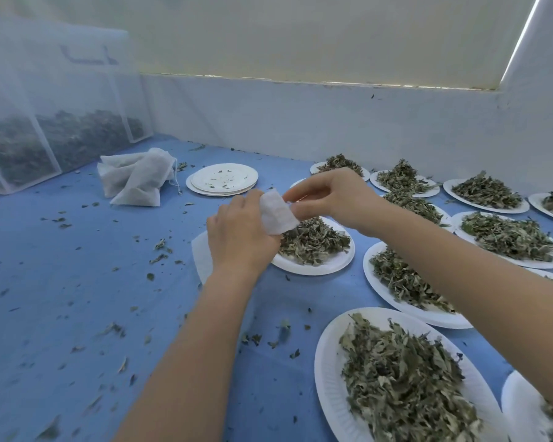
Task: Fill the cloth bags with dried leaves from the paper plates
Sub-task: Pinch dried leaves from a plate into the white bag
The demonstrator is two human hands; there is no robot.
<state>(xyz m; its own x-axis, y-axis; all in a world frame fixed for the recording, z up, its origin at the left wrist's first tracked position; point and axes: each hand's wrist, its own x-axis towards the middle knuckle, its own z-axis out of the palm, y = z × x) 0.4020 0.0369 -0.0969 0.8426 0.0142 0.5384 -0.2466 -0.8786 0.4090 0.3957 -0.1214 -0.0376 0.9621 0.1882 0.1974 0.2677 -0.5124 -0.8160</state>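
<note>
A blue cloth (77,282) covers the surface below a pale wall. At frame centre, the left hand (237,237) and right hand (329,196) each pinch the cloth bag (276,215) directly over a leaf-heaped paper plate (313,266), likely so spills land there. Spare bags (134,180) lie upper left beside emptied plates (222,180).

Two bare forearms reach in from the near edge — no sleeves, no gloves, no watch or bracelet at either wrist. The left hand (237,231) and the right hand (329,196) show no rings — fingernails short and plain where they can be seen.
</note>
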